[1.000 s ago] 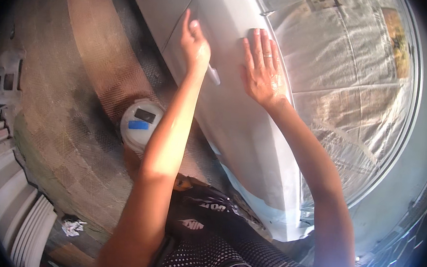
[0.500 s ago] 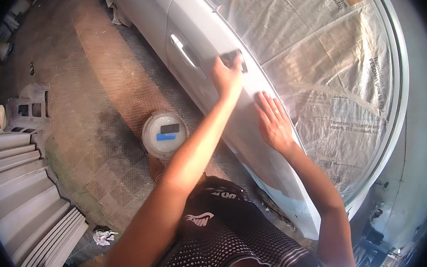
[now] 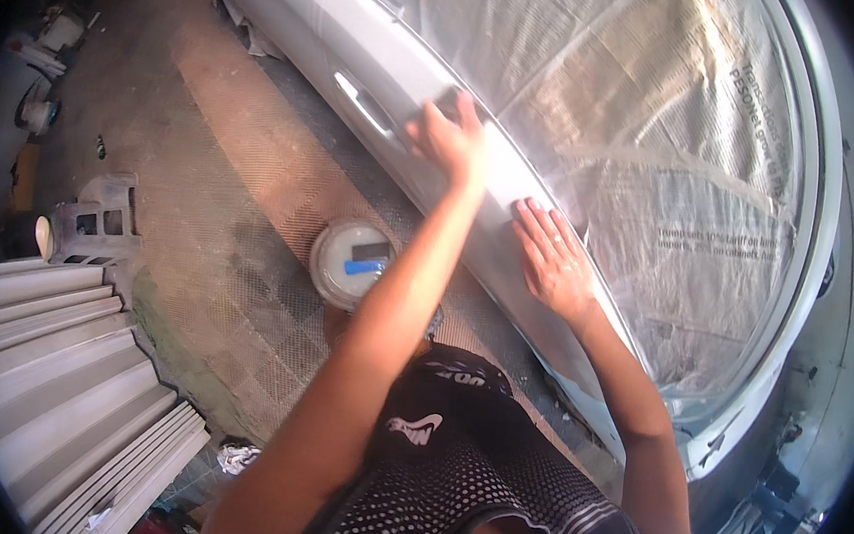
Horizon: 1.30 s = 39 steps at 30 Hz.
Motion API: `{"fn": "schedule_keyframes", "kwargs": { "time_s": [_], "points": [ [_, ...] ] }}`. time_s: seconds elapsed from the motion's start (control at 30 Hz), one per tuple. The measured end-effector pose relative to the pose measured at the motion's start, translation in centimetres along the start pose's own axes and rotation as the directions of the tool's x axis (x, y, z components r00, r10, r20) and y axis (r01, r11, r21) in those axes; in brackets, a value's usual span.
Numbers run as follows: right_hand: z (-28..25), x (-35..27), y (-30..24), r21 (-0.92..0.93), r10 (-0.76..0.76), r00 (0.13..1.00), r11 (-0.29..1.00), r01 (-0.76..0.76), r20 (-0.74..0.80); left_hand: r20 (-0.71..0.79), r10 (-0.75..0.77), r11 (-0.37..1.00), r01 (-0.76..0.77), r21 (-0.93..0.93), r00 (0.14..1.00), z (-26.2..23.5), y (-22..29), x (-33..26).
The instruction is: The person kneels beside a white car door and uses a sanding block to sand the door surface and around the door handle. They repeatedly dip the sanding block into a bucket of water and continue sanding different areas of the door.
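My left hand (image 3: 453, 149) is closed on a dark grey sanding pad (image 3: 448, 100), mostly covered by my fingers. It presses the pad against the pale car door (image 3: 383, 58), just right of the white door handle (image 3: 361, 106). My right hand (image 3: 557, 272) lies flat on the same panel, nearer to me, with fingers stretched out and a ring on one of them. Beside that hand, the car window is masked with newspaper under clear plastic sheeting (image 3: 643, 194).
Left of my left forearm stands a round white bucket (image 3: 323, 262), with a blue block (image 3: 364, 266) and a dark rectangular pad (image 3: 371, 251) at its top. A plastic chair (image 3: 100, 221) and grey corrugated panels (image 3: 49, 358) are at the left. Crumpled paper (image 3: 236, 457) lies on the floor.
My left hand has shifted slightly with the pad along the door, now covering more of it. My right hand stays flat on the panel. The whole view has tilted a little.
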State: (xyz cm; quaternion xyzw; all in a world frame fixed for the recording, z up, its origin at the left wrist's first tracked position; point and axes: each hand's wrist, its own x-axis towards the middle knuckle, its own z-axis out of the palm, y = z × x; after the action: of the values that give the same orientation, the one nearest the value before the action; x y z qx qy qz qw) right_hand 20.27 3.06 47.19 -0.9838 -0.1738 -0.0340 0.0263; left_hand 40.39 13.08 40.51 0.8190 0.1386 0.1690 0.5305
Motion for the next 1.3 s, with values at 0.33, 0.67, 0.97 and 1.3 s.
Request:
{"fn": "schedule_keyframes", "kwargs": {
  "time_s": [0.33, 0.67, 0.97, 1.3],
  "points": [
    [0.3, 0.0, -0.2, -0.012, -0.037, 0.999, 0.999, 0.036, -0.026, -0.095, -0.118, 0.993, 0.118, -0.006, 0.989, -0.8, 1.7, 13.3],
    [0.5, -0.4, -0.2, -0.010, -0.033, 0.999, 0.999, 0.033, -0.015, -0.214, -0.073, 0.981, 0.032, -0.190, 0.974, 0.5, -0.3, 21.3],
    [-0.5, 0.2, -0.3, -0.020, -0.006, 1.000, 1.000, 0.006, 0.002, -0.015, -0.131, 0.959, 0.122, -0.256, 0.991, 0.1, 0.1, 26.2],
    [-0.2, 0.1, -0.4, -0.019, 0.035, 0.999, 0.999, -0.035, -0.006, 0.069, -0.125, 0.968, 0.137, -0.209, 0.990, -1.2, 0.4, 24.2]
  ]
}}
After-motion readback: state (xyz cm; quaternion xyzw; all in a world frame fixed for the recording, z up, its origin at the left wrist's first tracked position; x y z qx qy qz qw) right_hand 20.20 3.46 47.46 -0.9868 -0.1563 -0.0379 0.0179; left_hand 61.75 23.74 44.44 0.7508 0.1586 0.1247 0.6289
